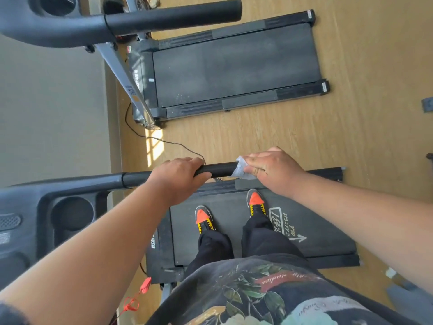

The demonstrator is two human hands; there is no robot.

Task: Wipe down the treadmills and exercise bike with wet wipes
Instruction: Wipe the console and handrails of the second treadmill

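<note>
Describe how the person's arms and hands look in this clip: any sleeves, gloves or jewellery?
Both forearms are bare up to the edges of the frame. The left hand and the right hand wear no gloves, and no rings, watch or bracelet are visible. A bit of dark fabric shows at the bottom-left corner, possibly a sleeve.

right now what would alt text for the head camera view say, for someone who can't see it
A person standing on a treadmill grips its black handlebar with the left hand while the right hand wraps a wet wipe around the bar's end. A second treadmill sits ahead on the wooden floor.
</note>
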